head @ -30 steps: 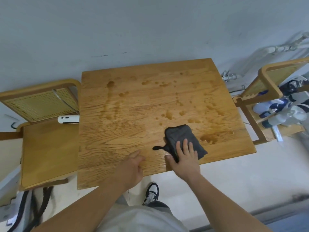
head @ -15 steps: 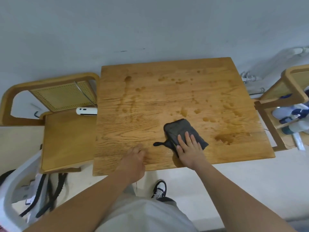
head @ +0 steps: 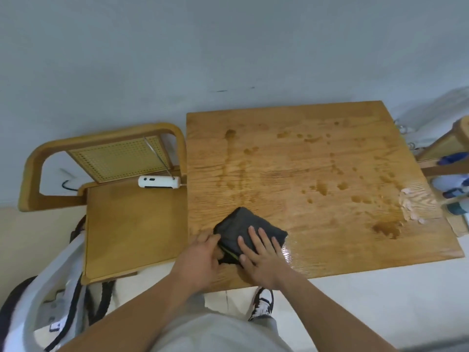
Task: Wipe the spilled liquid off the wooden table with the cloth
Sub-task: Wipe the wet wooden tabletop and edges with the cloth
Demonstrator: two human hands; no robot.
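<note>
Your R hand (head: 261,252) presses flat on folded dark-grey cloth (head: 241,224); L hand (head: 200,257) pinches its edge; square wooden desk (head: 279,174) wet.

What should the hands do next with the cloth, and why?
Probably slide the cloth right toward the puddle: the right hand lies flat on it, the left hand holds its edge, and that side of the table is wet.
</note>
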